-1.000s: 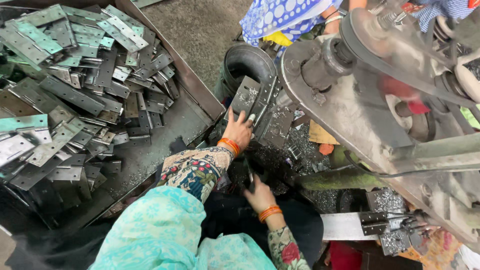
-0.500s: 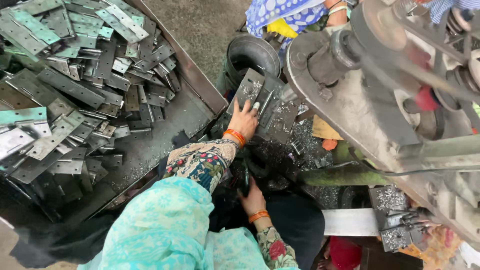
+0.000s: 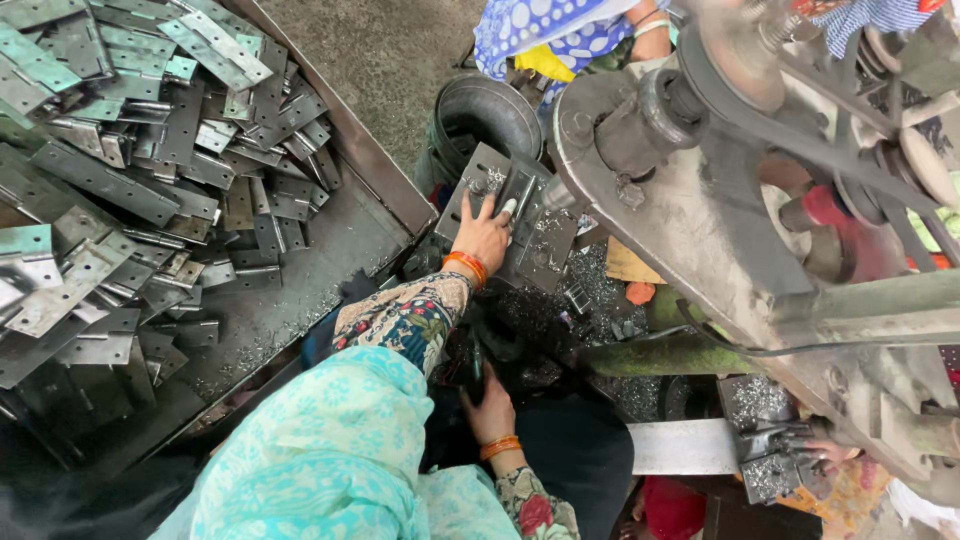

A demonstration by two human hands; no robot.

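My left hand, with an orange bangle at the wrist, reaches forward onto the grey die plate of a press. Its fingers press on a small metal hinge plate lying on that die. My right hand, also with an orange bangle, stays low by my lap. It is closed around a dark bunch of metal pieces, partly hidden by my floral sleeve.
A big steel tray at left holds several piled hinge plates. A black round tub stands behind the die. The press frame and belt wheel fill the right. Another person in blue patterned cloth sits beyond; someone's hand is at lower right.
My left hand has slid forward onto the die plate with the hinge plate under its fingers. My right hand stayed by my lap. The view has shifted closer.
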